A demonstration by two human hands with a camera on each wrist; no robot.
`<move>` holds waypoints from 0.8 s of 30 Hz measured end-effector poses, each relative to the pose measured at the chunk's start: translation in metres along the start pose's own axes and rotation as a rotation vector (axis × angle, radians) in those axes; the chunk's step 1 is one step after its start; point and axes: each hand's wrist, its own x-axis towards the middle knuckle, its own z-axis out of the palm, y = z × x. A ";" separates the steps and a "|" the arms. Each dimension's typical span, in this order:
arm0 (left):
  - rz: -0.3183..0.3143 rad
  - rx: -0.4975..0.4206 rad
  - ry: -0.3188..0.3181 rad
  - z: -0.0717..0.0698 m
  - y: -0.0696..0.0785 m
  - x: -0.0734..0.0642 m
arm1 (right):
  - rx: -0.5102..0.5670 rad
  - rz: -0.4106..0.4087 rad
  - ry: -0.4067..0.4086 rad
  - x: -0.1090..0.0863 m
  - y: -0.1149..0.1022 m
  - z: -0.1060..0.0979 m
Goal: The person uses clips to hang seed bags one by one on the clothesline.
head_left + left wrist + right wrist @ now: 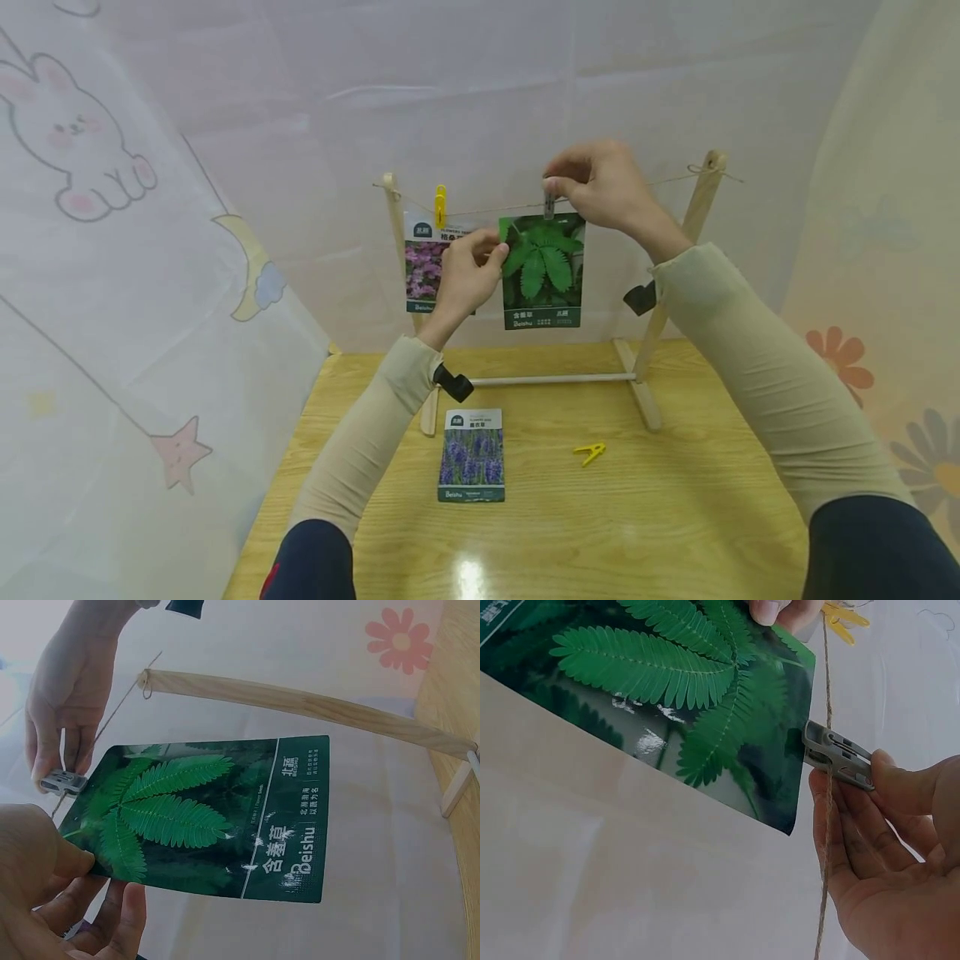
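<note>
Near the middle of the head view, the left hand (471, 271) pinches the green leaf packet (543, 275) at its upper left edge, thumb on the printed face and fingers behind. The right hand (609, 187), right of centre and higher in the frame, pinches a grey clip (549, 208) between thumb and fingertips. The clip is at the packet's top edge, and in the right wrist view the string (491, 211) runs across it. The packet hangs upright, its printed side facing the camera.

Left of it, a yellow clip (440, 206) sits on the string above the pink-flower packet (422, 267), which is partly hidden behind the left hand. The string spans the two uprights of a wooden stand (699, 200), tied at each end; a pale rod (555, 379) joins the uprights low down.

At lower centre, the purple-flower packet (471, 457) lies face up on the bench (540, 533). A second yellow clip (591, 452) lies to its right, well apart from it.
</note>
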 end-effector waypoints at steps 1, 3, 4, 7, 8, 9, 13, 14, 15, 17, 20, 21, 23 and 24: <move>0.004 0.001 0.001 0.000 0.000 0.000 | -0.001 -0.002 -0.002 0.000 0.000 0.000; 0.006 0.000 0.002 0.001 -0.001 0.001 | -0.002 -0.005 -0.005 0.001 0.000 0.001; 0.003 -0.003 0.002 0.001 -0.002 0.001 | -0.002 -0.008 -0.007 0.001 0.000 0.001; -0.006 -0.005 -0.002 0.002 -0.001 0.000 | 0.002 -0.014 -0.012 0.000 0.001 0.002; -0.009 -0.003 -0.002 0.003 0.000 0.000 | 0.002 -0.018 -0.013 0.000 0.002 0.002; -0.012 -0.004 -0.003 0.003 0.000 -0.001 | 0.005 -0.020 -0.015 0.000 0.003 0.003; -0.003 0.001 0.001 0.005 0.000 0.000 | 0.009 -0.023 -0.025 0.000 0.005 0.004; -0.001 -0.001 0.000 0.005 -0.001 0.000 | 0.009 -0.021 -0.027 0.000 0.005 0.004; 0.000 -0.002 0.000 0.005 -0.001 0.000 | 0.012 -0.018 -0.029 0.000 0.005 0.005; 0.004 -0.001 -0.003 0.006 -0.002 0.000 | 0.010 -0.017 -0.032 0.000 0.005 0.006; 0.009 -0.001 -0.003 0.005 -0.003 0.000 | 0.008 -0.013 -0.040 0.000 0.005 0.008; 0.010 0.001 0.001 0.005 -0.003 0.000 | 0.007 -0.016 -0.041 0.001 0.005 0.009; 0.013 0.002 0.008 0.004 -0.003 0.000 | 0.008 -0.022 -0.044 0.001 0.004 0.010; 0.014 0.002 0.012 0.004 -0.003 0.000 | 0.009 -0.024 -0.044 0.002 0.004 0.010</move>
